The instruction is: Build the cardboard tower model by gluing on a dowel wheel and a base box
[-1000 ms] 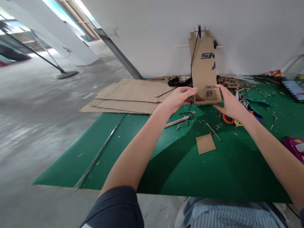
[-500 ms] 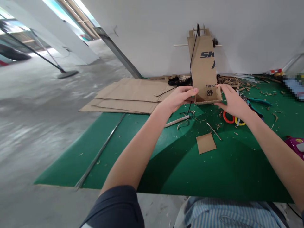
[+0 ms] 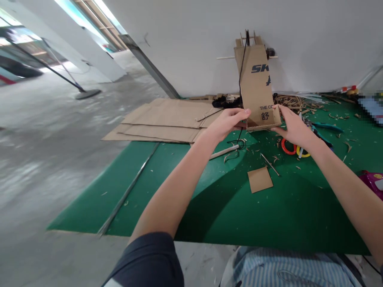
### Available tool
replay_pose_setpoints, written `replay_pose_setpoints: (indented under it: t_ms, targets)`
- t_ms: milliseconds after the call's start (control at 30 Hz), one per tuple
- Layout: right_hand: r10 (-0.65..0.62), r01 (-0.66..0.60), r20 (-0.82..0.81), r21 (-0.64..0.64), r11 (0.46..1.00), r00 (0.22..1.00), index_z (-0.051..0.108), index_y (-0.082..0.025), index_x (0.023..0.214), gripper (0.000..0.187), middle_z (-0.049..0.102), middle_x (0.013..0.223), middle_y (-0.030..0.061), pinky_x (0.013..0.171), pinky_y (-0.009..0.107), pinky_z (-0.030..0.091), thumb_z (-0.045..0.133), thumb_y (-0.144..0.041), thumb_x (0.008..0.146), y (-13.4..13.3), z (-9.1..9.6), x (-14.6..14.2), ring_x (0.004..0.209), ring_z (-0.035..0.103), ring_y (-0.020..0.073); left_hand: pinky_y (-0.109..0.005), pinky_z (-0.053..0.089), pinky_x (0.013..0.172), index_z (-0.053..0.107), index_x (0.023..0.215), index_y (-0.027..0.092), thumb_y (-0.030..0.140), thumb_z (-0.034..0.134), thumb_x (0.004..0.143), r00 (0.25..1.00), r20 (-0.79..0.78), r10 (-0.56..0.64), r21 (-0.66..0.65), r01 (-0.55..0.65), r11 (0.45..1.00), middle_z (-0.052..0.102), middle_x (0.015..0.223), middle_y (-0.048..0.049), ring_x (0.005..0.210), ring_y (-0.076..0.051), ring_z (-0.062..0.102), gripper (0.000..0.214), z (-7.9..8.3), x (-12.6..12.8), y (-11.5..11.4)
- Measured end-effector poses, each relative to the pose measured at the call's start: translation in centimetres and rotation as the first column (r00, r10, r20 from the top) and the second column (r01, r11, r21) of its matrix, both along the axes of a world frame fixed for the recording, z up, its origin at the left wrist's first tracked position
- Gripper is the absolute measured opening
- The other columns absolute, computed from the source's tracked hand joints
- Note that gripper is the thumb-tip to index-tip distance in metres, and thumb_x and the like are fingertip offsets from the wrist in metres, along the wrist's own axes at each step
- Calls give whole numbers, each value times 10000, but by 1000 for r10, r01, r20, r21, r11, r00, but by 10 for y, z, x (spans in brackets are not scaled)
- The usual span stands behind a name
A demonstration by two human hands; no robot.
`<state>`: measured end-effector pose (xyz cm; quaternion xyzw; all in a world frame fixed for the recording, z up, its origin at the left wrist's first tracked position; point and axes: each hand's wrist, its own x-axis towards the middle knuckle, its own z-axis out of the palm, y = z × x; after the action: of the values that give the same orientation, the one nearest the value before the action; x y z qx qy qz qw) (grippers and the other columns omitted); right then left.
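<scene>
A tall cardboard model [image 3: 255, 79] with printed lettering stands near the wall, with thin sticks through its top and a black cord [image 3: 241, 75] hanging down its left side. At its foot is a shallow tray-like cardboard part. My left hand [image 3: 231, 121] grips that part's left side, thumb on top and fingers beneath. My right hand [image 3: 291, 125] pinches its right edge between thumb and fingers. Below lie a small cardboard square [image 3: 260, 180] and a thin metal rod [image 3: 270, 165].
Flat cardboard sheets [image 3: 161, 115] lie left on the green tabletop [image 3: 287, 215]. Scissors with red and yellow handles [image 3: 289, 147], teal-handled pliers [image 3: 327, 127] and cardboard scraps [image 3: 291, 103] are at right. A white stick [image 3: 224, 152] lies beneath my left wrist.
The model's top has leaned slightly to the left, while both hands keep their hold at its foot. The camera view has shifted a little.
</scene>
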<state>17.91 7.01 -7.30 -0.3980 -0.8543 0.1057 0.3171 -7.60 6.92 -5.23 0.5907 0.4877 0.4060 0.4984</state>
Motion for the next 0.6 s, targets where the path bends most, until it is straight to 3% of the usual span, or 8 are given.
replay_pose_setpoints:
  t_ms: [200, 433, 600]
  targets:
    - [-6, 5, -38, -34, 999, 999, 409, -177, 1465, 674, 516, 1496, 161, 1143, 552, 434, 668, -260, 848, -1, 1, -1, 1397, 483, 345, -378, 536, 825, 711, 991, 145, 680, 751, 691, 1000, -2, 12, 4, -12, 1000, 728, 1057, -128, 887, -246, 706, 616, -2, 2, 2]
    - [4, -8, -82, -47, 999, 997, 421, -187, 1459, 674, 526, 1489, 149, 1156, 553, 421, 659, -229, 830, 2, 3, -1, 1394, 491, 339, -331, 537, 783, 691, 1007, 152, 707, 728, 708, 1000, 2, 21, 1, -21, 1000, 720, 1051, -119, 868, -212, 700, 632, 0, 3, 1]
    - [4, -46, -218, -192, 980, 976, 321, -224, 1537, 803, 540, 1472, 142, 1069, 544, 517, 675, -250, 816, 10, -3, -4, 1338, 546, 340, -310, 535, 771, 665, 1062, 193, 661, 735, 745, 999, 49, -6, 15, 6, 1000, 711, 1070, -90, 814, -171, 691, 570, 4, 8, -4]
